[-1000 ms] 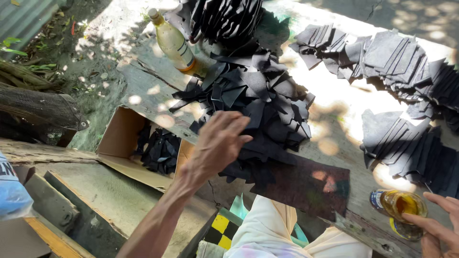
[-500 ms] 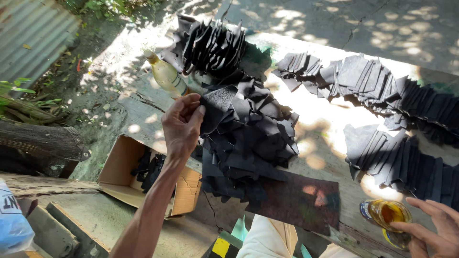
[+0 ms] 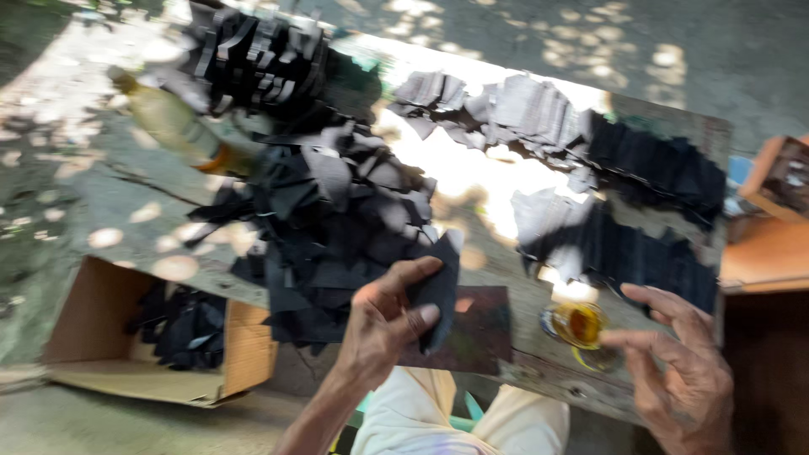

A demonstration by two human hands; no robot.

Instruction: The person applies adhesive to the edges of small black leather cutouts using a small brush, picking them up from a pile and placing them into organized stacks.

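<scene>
My left hand [image 3: 383, 324] pinches a dark cut piece of material [image 3: 438, 291] between thumb and fingers, just in front of a big heap of black cut pieces [image 3: 329, 211] on the worn wooden table [image 3: 548, 379]. My right hand [image 3: 678, 362] hovers at the table's near right edge, fingers spread, fingertips beside a small glass jar of amber liquid [image 3: 577, 324]. A dark square slab [image 3: 476, 333] lies on the table under my left hand.
A plastic bottle [image 3: 173, 126] lies at the heap's left. Rows of black pieces [image 3: 640, 168] line the table's far and right side. An open cardboard box [image 3: 109, 337] with black scraps sits on the ground at left. An orange box [image 3: 779, 181] stands at right.
My left hand has drawn back from the heap toward me, now holding a dark piece. The view has swung right; my right hand stays beside the jar.
</scene>
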